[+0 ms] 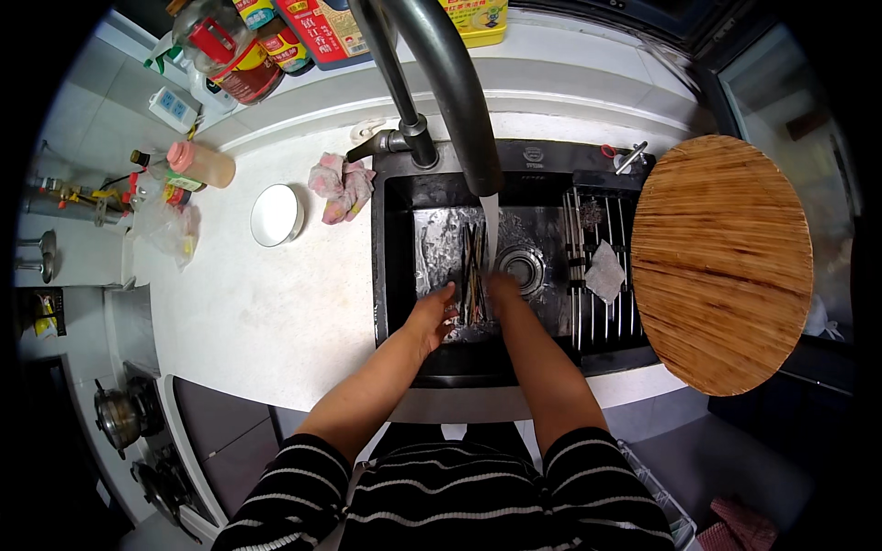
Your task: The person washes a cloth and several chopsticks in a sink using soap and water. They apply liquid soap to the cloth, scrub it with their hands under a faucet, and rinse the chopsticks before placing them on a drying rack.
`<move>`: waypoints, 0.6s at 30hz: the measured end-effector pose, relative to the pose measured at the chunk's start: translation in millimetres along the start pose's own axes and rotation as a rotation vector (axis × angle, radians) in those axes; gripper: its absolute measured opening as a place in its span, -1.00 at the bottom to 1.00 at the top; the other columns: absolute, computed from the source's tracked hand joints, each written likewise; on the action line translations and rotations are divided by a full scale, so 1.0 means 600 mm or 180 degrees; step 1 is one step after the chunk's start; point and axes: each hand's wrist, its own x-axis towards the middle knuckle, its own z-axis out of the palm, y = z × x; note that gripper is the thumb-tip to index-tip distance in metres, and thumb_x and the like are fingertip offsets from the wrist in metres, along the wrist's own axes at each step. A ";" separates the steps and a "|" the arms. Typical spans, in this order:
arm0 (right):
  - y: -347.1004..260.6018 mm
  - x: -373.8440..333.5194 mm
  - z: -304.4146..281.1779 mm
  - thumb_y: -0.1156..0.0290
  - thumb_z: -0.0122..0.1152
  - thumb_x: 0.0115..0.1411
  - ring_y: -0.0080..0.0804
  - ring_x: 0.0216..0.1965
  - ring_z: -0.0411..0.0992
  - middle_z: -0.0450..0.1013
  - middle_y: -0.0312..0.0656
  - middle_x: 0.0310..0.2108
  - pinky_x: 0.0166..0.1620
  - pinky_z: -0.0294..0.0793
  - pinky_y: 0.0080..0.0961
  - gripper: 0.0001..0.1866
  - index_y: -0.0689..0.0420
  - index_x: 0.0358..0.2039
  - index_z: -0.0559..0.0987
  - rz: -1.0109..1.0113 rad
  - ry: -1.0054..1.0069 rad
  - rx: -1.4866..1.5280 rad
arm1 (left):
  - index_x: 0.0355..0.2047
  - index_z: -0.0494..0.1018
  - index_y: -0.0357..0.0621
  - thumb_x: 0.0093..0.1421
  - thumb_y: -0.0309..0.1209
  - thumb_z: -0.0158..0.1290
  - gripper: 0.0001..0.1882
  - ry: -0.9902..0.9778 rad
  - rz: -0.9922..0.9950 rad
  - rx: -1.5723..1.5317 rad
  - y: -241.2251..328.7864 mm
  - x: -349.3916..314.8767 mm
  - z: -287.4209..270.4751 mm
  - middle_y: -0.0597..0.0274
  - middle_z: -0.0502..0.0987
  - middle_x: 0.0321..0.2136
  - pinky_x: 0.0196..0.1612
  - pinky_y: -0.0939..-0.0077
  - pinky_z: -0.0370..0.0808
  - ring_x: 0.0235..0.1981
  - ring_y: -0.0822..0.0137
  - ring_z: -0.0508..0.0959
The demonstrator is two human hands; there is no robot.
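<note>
A bundle of dark and light chopsticks (473, 262) lies lengthwise in the black sink (390, 266). Water (491, 225) pours from the dark faucet (464, 101) just right of the bundle's middle. At the near left side of the chopsticks is my left hand (432, 317), its fingers apart and holding nothing that I can see. My right hand (503, 289) is on the other side, in the stream's path and beside the drain (521, 270); its fingers are blurred and partly hidden, so its grip is unclear.
A metal rack (597, 317) with a grey cloth (604, 273) covers the sink's right side. Beside it stands a round wooden board (726, 266). Left on the counter are a white bowl (277, 215), a crumpled pink rag (342, 188) and a pink-capped bottle (202, 163).
</note>
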 end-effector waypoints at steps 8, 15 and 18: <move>-0.146 -0.136 -0.001 0.19 0.10 0.13 -0.48 -0.49 0.36 0.42 -0.28 -0.50 -0.40 0.35 -0.59 -0.74 0.14 -0.38 0.50 -0.0658 -0.0202 0.1514 | -0.36 0.39 -0.07 0.20 -0.07 -0.15 -0.67 -0.0774 0.0337 -0.1044 0.051 0.078 0.116 0.13 0.48 -0.40 -0.19 0.17 0.38 -0.32 0.14 0.47; -0.196 -0.182 -0.009 0.00 -0.14 0.21 -0.26 0.03 0.20 0.26 -0.04 0.03 0.03 0.17 -0.37 -0.41 0.19 0.09 0.27 -0.1672 0.0253 -0.1237 | -0.11 0.30 -0.13 0.21 -0.11 -0.15 -0.61 -0.0928 0.0527 -0.1545 0.041 0.048 0.164 0.08 0.44 -0.28 -0.17 0.22 0.40 -0.24 0.18 0.46; -0.186 -0.177 -0.021 -0.06 -0.06 0.16 -0.35 -0.08 0.27 0.34 -0.11 -0.08 -0.03 0.20 -0.44 -0.41 0.22 -0.03 0.38 -0.0406 -0.0251 0.0509 | -0.03 0.26 -0.11 0.18 -0.17 -0.10 -0.59 -0.1083 0.0515 -0.0786 0.031 0.008 0.142 0.10 0.42 -0.20 -0.15 0.27 0.37 -0.21 0.18 0.43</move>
